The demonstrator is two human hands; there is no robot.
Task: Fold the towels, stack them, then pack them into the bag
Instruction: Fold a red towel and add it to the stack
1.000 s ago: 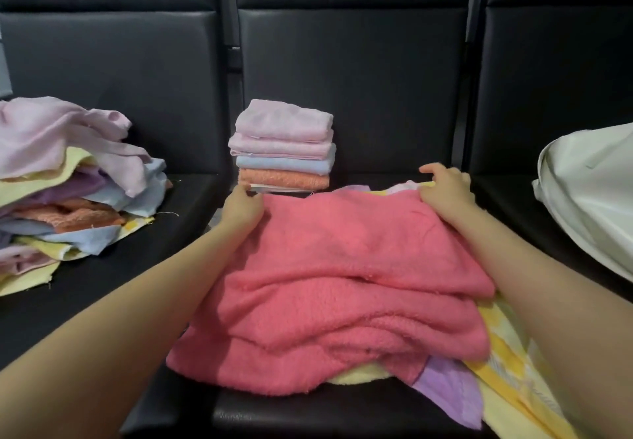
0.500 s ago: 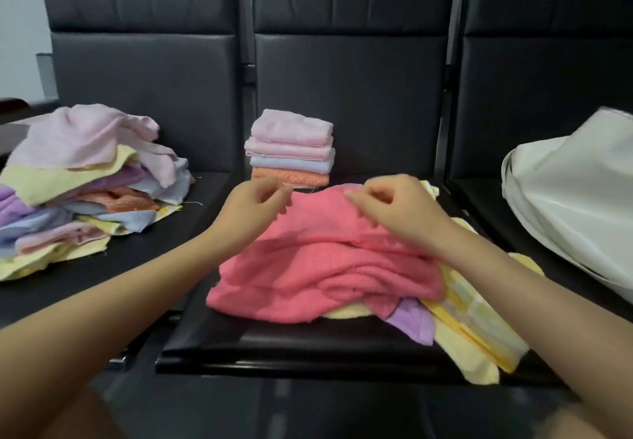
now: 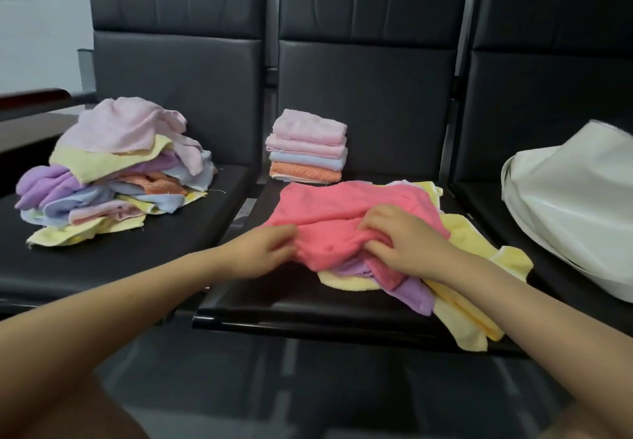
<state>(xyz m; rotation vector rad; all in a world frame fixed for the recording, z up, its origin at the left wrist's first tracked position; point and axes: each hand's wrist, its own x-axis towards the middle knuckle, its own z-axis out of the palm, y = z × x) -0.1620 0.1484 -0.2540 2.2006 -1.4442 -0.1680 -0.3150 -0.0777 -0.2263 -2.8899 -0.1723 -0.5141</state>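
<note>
From the head camera, a row of black padded seats (image 3: 363, 305) faced the person. On the middle seat a coral-pink towel (image 3: 342, 212) lay rumpled over a few loose yellow and purple towels (image 3: 469, 305). The left hand (image 3: 265, 250) reached to the towel's near left edge, its fingers curled and pinching the cloth. The right hand (image 3: 404, 243) sat on the near right part of the same towel, fingers bent and gripping a fold of it. Behind the pink towel, against the seat back, stood a neat stack of folded towels (image 3: 308, 147), pale pink on top, then blue and orange. On the left seat a heap of unfolded towels (image 3: 116, 171) in pink, yellow, purple and orange was piled up. On the right seat lay the white bag (image 3: 575, 212), well apart from both hands
</note>
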